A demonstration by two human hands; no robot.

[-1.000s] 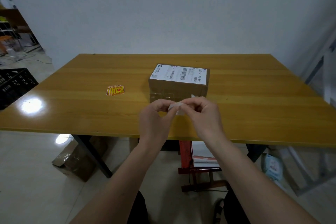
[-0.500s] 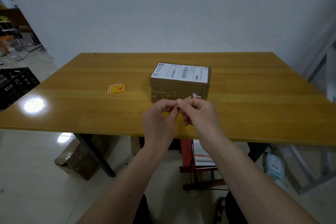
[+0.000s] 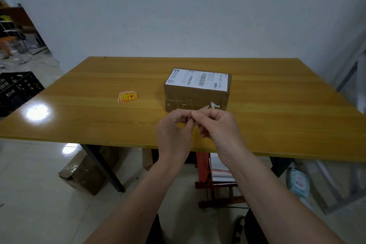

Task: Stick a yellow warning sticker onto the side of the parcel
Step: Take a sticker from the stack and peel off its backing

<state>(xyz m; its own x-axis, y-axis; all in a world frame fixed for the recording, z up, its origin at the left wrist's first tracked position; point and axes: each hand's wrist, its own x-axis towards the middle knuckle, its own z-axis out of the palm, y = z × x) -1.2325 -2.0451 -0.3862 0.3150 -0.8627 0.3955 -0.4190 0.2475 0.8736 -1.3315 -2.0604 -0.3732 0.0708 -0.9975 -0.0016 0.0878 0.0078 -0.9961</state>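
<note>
Head view. Peeling stage, by the look of it: sticker (image 3: pixel 204 109) pinched between both hands just near of the parcel (image 3: pixel 198 91), backing apparently being worked loose, nothing yet stuck on the parcel's near side. Only a small pale corner of the sticker visible above the fingertips (too little on show to confirm its yellow face).

Left hand (image 3: pixel 174 130) curled narrow, thumb and forefinger closed on the sticker's left edge. Right hand (image 3: pixel 217 127) likewise curled, fingertips pinching the right edge, other fingers tucked under. Fingertips of both hands touching at the middle, held above the table (image 3: pixel 79 125) and not resting on it.

Parcel sitting flat at mid-table, a brown cardboard box with a white shipping label (image 3: pixel 199 79) on top and clear tape across its near face. Spare yellow warning stickers (image 3: pixel 128 96) lying in a small fanned pile to the left, well apart from the parcel.

Next move, as a judgement: finish separating the backing, keep the adhesive side from folding on itself, then carry the sticker forward and press it flat against the near side face, clear of the tape wrinkles if possible.
</note>
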